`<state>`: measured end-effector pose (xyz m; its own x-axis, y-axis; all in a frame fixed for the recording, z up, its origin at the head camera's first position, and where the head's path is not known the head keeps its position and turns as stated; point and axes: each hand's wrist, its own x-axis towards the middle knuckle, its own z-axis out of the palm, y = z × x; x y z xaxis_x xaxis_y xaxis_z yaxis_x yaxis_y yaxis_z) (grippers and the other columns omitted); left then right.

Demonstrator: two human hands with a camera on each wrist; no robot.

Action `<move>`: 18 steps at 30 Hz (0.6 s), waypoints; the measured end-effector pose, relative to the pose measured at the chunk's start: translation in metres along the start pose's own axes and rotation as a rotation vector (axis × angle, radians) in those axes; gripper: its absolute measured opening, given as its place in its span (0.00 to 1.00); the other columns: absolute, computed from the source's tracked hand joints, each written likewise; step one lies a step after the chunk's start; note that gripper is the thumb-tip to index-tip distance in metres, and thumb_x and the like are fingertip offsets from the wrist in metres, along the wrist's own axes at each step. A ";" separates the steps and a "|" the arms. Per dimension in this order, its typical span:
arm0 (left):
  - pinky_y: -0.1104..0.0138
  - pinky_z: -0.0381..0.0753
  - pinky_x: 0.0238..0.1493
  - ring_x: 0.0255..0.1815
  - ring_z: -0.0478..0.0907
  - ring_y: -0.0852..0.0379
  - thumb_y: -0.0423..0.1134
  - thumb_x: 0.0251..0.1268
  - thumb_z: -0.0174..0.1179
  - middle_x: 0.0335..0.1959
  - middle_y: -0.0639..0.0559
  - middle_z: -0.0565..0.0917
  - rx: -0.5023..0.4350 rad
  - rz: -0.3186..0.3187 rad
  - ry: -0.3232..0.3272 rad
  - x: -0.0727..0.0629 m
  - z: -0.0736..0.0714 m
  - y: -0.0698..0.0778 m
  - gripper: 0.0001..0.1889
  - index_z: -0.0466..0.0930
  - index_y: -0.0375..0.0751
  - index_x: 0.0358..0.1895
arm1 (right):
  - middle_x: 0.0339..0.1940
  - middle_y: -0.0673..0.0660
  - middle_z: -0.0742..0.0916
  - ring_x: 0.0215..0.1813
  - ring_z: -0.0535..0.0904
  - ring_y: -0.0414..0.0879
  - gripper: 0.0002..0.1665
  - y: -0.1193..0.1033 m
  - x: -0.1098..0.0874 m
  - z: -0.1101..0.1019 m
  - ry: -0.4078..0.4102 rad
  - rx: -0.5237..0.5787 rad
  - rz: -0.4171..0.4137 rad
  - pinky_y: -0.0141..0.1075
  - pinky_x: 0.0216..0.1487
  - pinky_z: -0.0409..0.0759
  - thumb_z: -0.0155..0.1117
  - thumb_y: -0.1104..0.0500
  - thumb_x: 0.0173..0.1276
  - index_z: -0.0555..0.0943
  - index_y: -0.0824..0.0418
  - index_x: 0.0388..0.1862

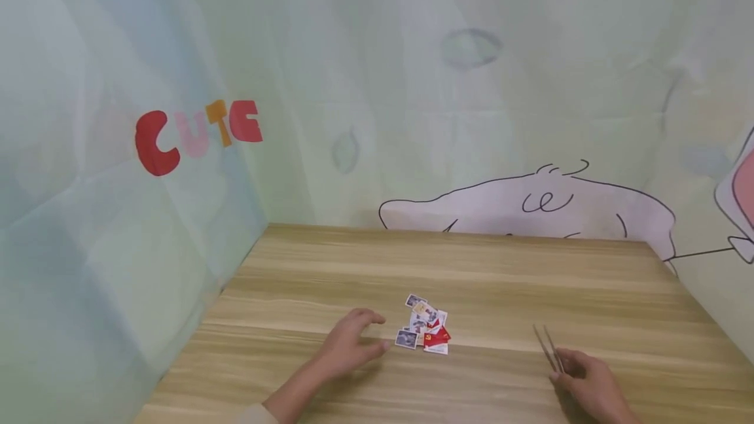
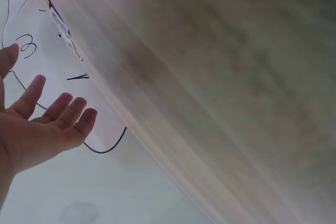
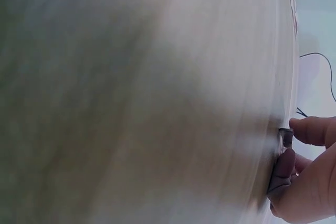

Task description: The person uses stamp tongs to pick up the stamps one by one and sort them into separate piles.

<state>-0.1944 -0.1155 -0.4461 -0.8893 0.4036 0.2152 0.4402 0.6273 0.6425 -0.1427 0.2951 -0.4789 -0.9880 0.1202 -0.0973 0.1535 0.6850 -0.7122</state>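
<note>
A loose pile of small stamps (image 1: 419, 324), some red and others with grey pictures, lies overlapped on the wooden table. Just left of the pile, my left hand (image 1: 349, 347) is held with fingers spread and nothing in it. The left wrist view shows that hand (image 2: 44, 127) with its palm and separated fingers, the stamps (image 2: 59, 24) appearing edge-on beyond. Right of the pile, the thumb and fingers of my right hand (image 1: 591, 383) pinch metal tweezers (image 1: 552, 362). Their two tips point away from me and stand apart, with nothing visible between them.
The wooden table (image 1: 306, 267) reaches back to a printed cloth (image 1: 377, 84) with a drawn white animal. Another cloth wall (image 1: 118, 247), lettered "CUTE", stands along the left edge.
</note>
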 end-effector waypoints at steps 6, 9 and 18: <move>0.46 0.70 0.52 0.53 0.72 0.41 0.44 0.53 0.66 0.55 0.37 0.73 0.039 0.018 -0.038 0.008 0.003 0.002 0.24 0.77 0.36 0.52 | 0.37 0.61 0.83 0.46 0.76 0.61 0.32 -0.002 0.002 -0.002 -0.021 -0.020 0.034 0.55 0.46 0.72 0.70 0.59 0.54 0.72 0.74 0.55; 0.47 0.70 0.53 0.53 0.72 0.42 0.42 0.52 0.67 0.54 0.39 0.75 0.050 0.038 -0.034 0.014 0.005 0.001 0.24 0.77 0.36 0.52 | 0.35 0.57 0.82 0.45 0.76 0.59 0.31 -0.001 0.003 -0.003 -0.020 -0.025 0.034 0.55 0.46 0.72 0.70 0.60 0.54 0.73 0.75 0.54; 0.48 0.69 0.54 0.53 0.71 0.42 0.43 0.49 0.68 0.53 0.39 0.75 0.080 0.044 -0.093 0.025 0.011 -0.001 0.25 0.77 0.37 0.52 | 0.34 0.59 0.84 0.42 0.78 0.56 0.25 0.000 0.001 -0.001 0.014 -0.051 -0.056 0.50 0.43 0.74 0.68 0.65 0.55 0.75 0.76 0.50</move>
<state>-0.2159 -0.0982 -0.4495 -0.8553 0.4895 0.1699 0.4899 0.6572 0.5728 -0.1434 0.2960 -0.4778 -0.9947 0.0906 -0.0483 0.0992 0.7269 -0.6795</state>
